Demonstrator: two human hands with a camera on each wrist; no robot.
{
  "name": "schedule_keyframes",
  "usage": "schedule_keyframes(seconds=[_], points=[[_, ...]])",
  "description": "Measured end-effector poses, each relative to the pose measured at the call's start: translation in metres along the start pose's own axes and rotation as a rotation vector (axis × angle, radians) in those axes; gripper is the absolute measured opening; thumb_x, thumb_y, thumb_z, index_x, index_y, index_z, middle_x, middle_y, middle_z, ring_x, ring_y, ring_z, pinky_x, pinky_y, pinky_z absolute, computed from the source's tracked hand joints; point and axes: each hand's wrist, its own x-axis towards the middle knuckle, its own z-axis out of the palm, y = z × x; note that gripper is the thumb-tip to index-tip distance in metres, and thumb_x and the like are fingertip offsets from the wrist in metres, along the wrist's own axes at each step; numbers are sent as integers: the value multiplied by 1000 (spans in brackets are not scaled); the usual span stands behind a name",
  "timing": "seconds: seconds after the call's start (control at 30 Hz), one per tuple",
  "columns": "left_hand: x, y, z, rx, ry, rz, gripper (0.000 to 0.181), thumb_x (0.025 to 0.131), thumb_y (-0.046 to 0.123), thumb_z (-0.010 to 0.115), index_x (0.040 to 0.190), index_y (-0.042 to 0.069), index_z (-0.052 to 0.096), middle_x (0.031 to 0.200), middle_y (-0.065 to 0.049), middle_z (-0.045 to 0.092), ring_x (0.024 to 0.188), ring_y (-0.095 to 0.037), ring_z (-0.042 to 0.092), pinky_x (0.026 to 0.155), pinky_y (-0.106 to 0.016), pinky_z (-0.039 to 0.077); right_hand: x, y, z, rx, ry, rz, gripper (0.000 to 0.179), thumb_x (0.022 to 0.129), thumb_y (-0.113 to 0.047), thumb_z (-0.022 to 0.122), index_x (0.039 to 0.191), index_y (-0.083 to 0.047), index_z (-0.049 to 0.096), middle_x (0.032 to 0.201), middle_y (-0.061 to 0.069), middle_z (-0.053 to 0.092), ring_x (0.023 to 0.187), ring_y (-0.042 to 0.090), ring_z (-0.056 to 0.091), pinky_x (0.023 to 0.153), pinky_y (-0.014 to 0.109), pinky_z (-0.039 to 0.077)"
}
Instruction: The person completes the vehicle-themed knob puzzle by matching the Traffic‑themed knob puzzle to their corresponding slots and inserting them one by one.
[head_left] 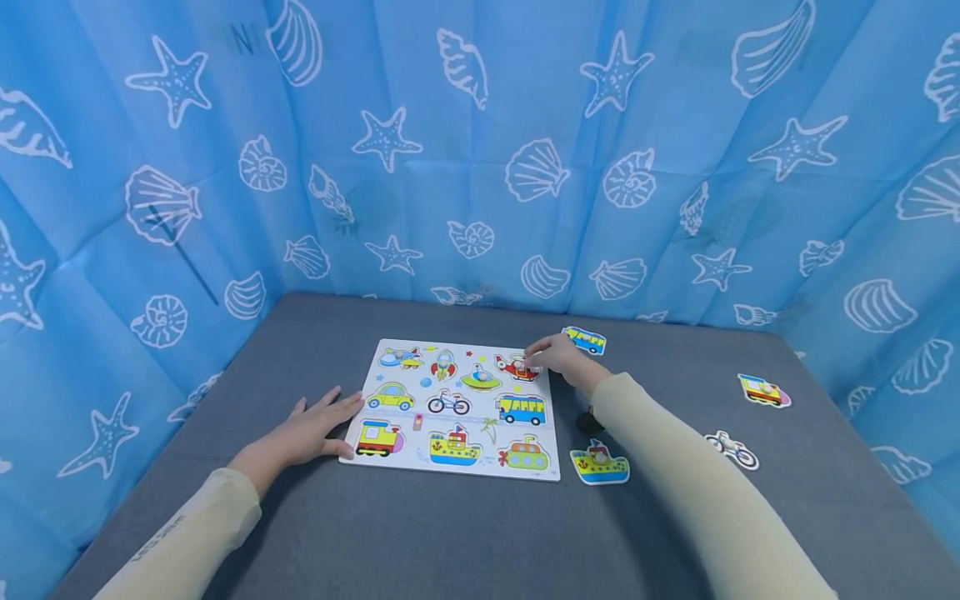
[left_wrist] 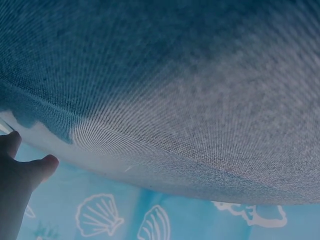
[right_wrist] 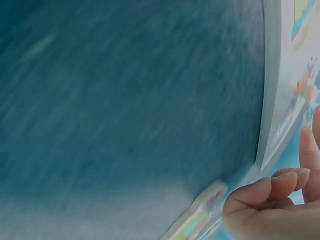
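Note:
A white puzzle board [head_left: 420,417] with vehicle pictures lies on the grey table in the head view. My left hand [head_left: 311,429] rests at the board's left edge with fingers spread; its thumb touches the near-left corner. At the far-right corner, my right hand [head_left: 558,354] has its fingertips by the red helicopter piece [head_left: 517,367]. In the right wrist view a small knob [right_wrist: 310,93] shows just beyond the fingertips, apparently apart from them, while the other fingers [right_wrist: 250,195] curl inward. The left wrist view shows only part of the left hand [left_wrist: 20,172].
Loose pieces lie right of the board: a blue bus [head_left: 587,340], a boat [head_left: 600,465], a train [head_left: 763,391] and a bicycle [head_left: 732,450]. A submarine piece [head_left: 525,455] sits on the board. Behind the table hangs a blue shell-patterned curtain [head_left: 480,167].

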Motion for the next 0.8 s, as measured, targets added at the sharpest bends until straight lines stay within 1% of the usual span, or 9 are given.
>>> schedule_keyframes(seconds=[0.1, 0.23, 0.37, 0.47, 0.57, 0.63, 0.8], points=[[-1, 2, -1, 0, -2, -1, 95, 79, 51, 72, 152, 6, 31, 156, -16, 28, 144, -47, 9, 106, -71, 0, -4, 4, -11, 12, 21, -20, 31, 94, -15, 65, 122, -1, 63, 137, 20, 50, 131, 36, 41, 108, 54, 32], [-4, 5, -3, -8, -2, 4, 95, 78, 50, 73, 151, 5, 32, 156, -17, 28, 143, -48, 9, 106, -72, 0, -14, 7, -25, 21, 38, -59, 29, 95, -13, 63, 120, 3, 63, 129, 21, 55, 123, 33, 48, 104, 48, 38], [-4, 5, -2, -10, 2, 9, 95, 78, 50, 73, 151, 5, 31, 156, -17, 28, 143, -48, 9, 105, -72, 0, -26, 11, -36, 23, 31, -53, 29, 96, -13, 62, 119, 3, 62, 126, 20, 57, 116, 31, 52, 98, 44, 43], [-3, 5, -1, -6, 5, 11, 95, 79, 51, 73, 151, 6, 32, 156, -17, 28, 143, -48, 9, 105, -72, 0, -33, 16, -45, -9, 37, -39, 29, 96, -15, 62, 119, 2, 63, 125, 20, 58, 111, 30, 55, 94, 43, 46], [-2, 4, -1, -5, 8, 13, 94, 79, 51, 72, 151, 6, 32, 156, -17, 28, 143, -48, 9, 105, -73, 0, -38, 23, -54, -18, 38, -42, 29, 96, -15, 61, 119, 3, 63, 125, 20, 58, 110, 30, 55, 95, 44, 45], [-1, 3, 0, -1, 7, 12, 95, 79, 52, 72, 151, 6, 31, 156, -17, 28, 143, -48, 9, 105, -72, 0, -41, 28, -61, -7, 31, -48, 29, 96, -14, 62, 118, 4, 64, 125, 20, 58, 112, 30, 54, 98, 46, 42], [-1, 2, 1, 10, 2, 6, 95, 79, 53, 72, 152, 6, 31, 156, -17, 28, 143, -48, 8, 105, -72, 0, -50, 38, -77, 18, 23, -72, 26, 95, -13, 63, 112, 7, 65, 118, 20, 60, 113, 32, 51, 103, 52, 37]])
